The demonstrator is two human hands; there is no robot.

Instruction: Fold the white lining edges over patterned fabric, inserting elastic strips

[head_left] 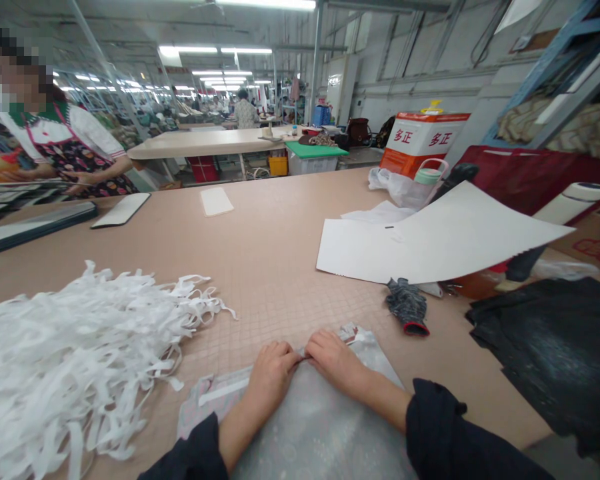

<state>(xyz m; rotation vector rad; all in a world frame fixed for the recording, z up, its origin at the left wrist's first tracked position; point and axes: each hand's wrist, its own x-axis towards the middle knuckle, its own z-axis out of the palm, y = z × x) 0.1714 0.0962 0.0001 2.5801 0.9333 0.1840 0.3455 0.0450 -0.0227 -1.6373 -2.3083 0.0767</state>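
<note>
A grey patterned piece of fabric point(310, 427) lies on the table in front of me, with a white strip showing near its left edge and another near its upper right. My left hand point(275, 370) is closed on the fabric's far edge, the fingertips pinching it. Right beside it, my right hand point(333, 357) pinches the same edge from the other side. The hands almost meet at the middle of that edge. Fingers cover the spot where the cloth is gripped. To the left spreads a large heap of white fabric strips point(80, 360).
A dark knitted glove point(407, 307) lies right of the fabric, near a large white sheet point(430, 240). Black material point(555, 353) sits at the right edge. White panels point(216, 201) lie farther back. A person in an apron point(80, 143) stands far left.
</note>
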